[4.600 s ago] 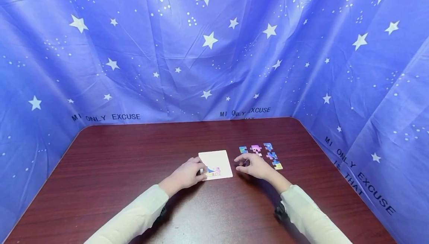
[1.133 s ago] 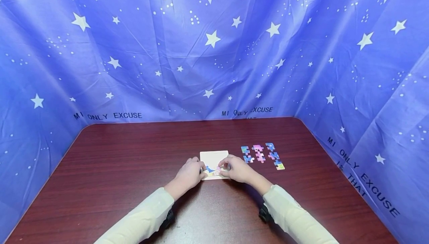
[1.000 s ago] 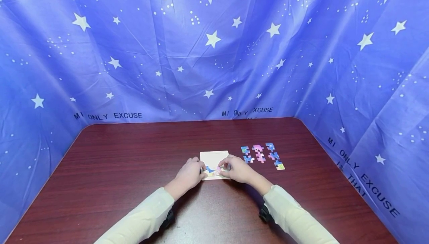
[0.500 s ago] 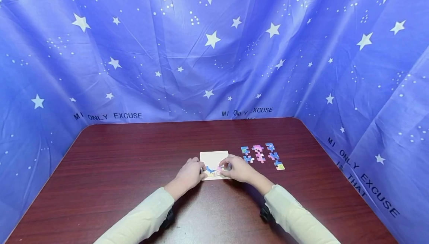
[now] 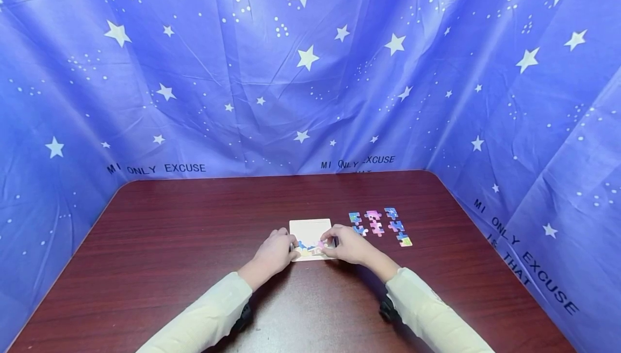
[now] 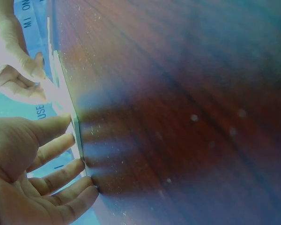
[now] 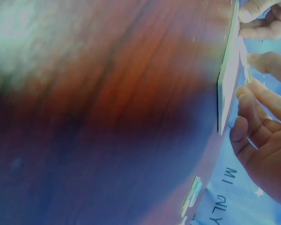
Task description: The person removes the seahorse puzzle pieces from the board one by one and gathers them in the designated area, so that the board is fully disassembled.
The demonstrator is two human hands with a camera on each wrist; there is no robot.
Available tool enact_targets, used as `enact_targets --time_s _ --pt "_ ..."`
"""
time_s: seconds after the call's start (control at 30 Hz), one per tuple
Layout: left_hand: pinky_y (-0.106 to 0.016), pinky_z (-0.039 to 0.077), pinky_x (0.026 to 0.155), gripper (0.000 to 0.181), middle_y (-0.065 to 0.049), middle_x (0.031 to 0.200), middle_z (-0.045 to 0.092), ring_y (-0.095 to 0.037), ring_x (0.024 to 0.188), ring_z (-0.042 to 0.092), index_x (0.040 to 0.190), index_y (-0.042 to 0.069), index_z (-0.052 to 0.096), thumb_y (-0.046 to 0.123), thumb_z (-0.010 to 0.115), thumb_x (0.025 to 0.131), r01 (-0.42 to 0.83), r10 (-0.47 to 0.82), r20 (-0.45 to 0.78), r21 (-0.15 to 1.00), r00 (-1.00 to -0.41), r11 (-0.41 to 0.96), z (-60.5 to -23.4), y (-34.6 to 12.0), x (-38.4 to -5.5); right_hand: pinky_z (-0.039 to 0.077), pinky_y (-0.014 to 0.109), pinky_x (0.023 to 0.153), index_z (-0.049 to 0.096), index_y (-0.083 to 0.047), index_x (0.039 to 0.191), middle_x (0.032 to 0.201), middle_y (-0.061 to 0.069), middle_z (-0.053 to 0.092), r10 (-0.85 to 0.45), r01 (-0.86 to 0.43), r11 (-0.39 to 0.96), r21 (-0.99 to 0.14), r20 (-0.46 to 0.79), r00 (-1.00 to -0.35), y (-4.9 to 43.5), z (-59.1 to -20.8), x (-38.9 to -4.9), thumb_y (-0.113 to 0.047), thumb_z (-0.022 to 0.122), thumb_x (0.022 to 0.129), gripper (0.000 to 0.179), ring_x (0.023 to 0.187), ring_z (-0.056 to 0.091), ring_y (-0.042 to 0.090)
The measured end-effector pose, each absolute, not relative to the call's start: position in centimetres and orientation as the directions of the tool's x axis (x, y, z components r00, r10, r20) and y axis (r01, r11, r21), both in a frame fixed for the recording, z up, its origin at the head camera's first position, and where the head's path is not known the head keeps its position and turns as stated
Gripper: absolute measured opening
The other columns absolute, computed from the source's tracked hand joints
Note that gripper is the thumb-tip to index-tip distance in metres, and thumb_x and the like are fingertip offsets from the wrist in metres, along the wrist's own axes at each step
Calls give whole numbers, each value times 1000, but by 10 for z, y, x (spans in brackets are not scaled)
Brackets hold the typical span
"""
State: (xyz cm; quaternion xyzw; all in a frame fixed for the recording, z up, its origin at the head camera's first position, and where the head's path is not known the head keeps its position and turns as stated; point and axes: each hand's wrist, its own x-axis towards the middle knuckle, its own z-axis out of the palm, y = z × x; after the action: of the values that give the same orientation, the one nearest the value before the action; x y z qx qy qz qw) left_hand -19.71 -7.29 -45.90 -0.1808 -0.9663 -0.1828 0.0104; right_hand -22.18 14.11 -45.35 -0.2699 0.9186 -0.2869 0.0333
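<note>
A pale square puzzle board [image 5: 309,229] lies flat on the table, with blue, pink and yellow pieces [image 5: 304,248] along its near side. My left hand [image 5: 273,250] holds the board's left edge, thumb toward the near corner, as the left wrist view also shows. Over the near right part of the board, my right hand [image 5: 351,245] pinches a puzzle piece [image 7: 245,61] between thumb and fingers. In the right wrist view that piece tilts up from the board's surface. Part of its picture is hidden by the fingers.
Several loose jigsaw pieces lie in columns right of the board: blue-green ones [image 5: 355,217], pink ones [image 5: 375,227], and blue ones with a yellow-green one [image 5: 405,241] nearest. The dark red wooden table [image 5: 194,223] is backed by a blue star-patterned curtain [image 5: 218,73].
My right hand has come from beside the board onto its near right part. In the last half second it and the pinched piece have shifted slightly right. My left hand stays at the edge.
</note>
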Motion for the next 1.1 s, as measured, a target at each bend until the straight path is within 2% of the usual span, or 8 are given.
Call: enact_targets --time_s 0.17,0.47,0.8,0.97,1.1 --pt "-33 47 74 16 -1 85 54 -18 79 49 89 12 69 25 71 81 351 344 86 350 -935 868 -460 -73 -197 39 19 61 69 -8 91 79 1 57 -508 -470 696 -542 91 -857 149 -452 -222 -25 74 78 22 67 46 7" --pt "-33 46 74 15 -1 86 55 -18 79 48 89 11 69 24 70 82 352 343 89 352 -935 867 -459 -73 -196 41 19 63 69 -9 91 81 -2 57 -474 -446 718 -534 94 -876 164 -454 -220 -24 74 78 20 72 49 9" --pt "-32 47 74 15 -1 86 55 -18 78 49 89 11 69 24 70 82 361 349 98 338 -932 869 -461 -73 -197 42 21 64 69 -8 88 78 -1 57 -496 -482 703 -523 124 -859 177 -454 -219 -21 75 76 18 72 51 12" --pt "-32 47 73 15 -1 86 55 -18 78 48 90 11 69 24 71 82 362 352 92 339 -932 868 -461 -73 -197 41 19 63 69 -11 89 80 -3 57 -469 -451 717 -532 110 -876 183 -455 -218 -21 75 76 17 72 50 10" --pt "-32 46 73 16 -1 86 55 -18 78 48 90 11 69 24 71 82 360 351 89 339 -932 869 -462 -73 -198 42 20 64 69 -10 90 82 -1 58 -461 -441 715 -543 108 -881 187 -454 -218 -21 75 76 19 74 52 13"
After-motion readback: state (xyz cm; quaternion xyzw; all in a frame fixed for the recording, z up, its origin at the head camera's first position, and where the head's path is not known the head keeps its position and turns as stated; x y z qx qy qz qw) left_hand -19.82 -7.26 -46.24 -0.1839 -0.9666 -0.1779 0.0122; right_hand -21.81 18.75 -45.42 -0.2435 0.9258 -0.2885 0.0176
